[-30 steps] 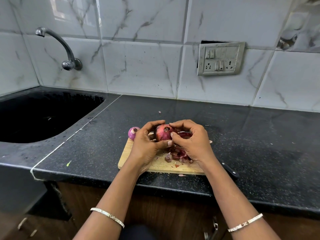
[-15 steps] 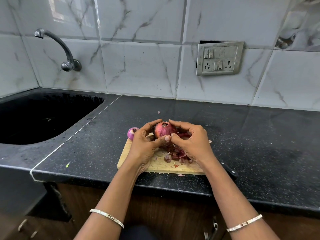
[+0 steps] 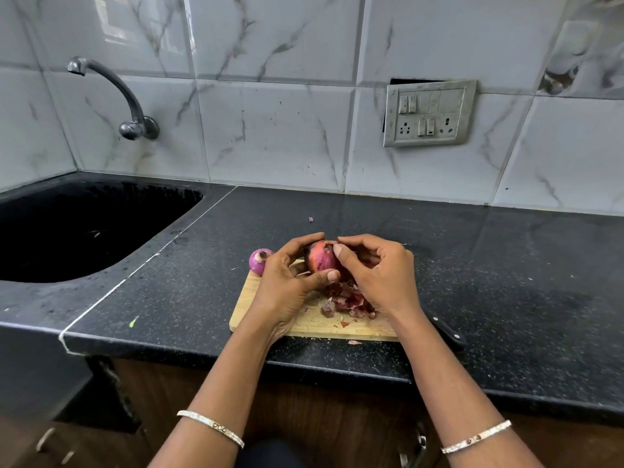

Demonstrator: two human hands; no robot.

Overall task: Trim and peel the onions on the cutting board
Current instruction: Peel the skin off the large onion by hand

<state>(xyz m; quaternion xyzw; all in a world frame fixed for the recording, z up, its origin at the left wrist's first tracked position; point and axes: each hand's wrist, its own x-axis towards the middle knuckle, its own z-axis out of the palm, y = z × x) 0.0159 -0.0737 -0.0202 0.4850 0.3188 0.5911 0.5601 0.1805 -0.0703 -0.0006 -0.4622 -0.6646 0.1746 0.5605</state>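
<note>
1. Since a second ago: the right hand [image 3: 378, 275] has shifted its fingertips to the top of the onion [image 3: 320, 260]; the left hand [image 3: 287, 278] still cradles it, thumb moved under.
2. Both hands grip the round, glossy red onion above the wooden cutting board [image 3: 314, 320] at the worktop [image 3: 506, 265] front edge.
3. Smaller onion [image 3: 259, 261] at the board's far-left corner.
4. Papery peels [image 3: 347, 298] part-hidden by the right hand.
5. Knife [image 3: 447, 331]: only the black handle shows.

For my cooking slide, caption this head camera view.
Left hand and right hand peel a red onion over a wooden cutting board; a small purple onion waits.
</note>
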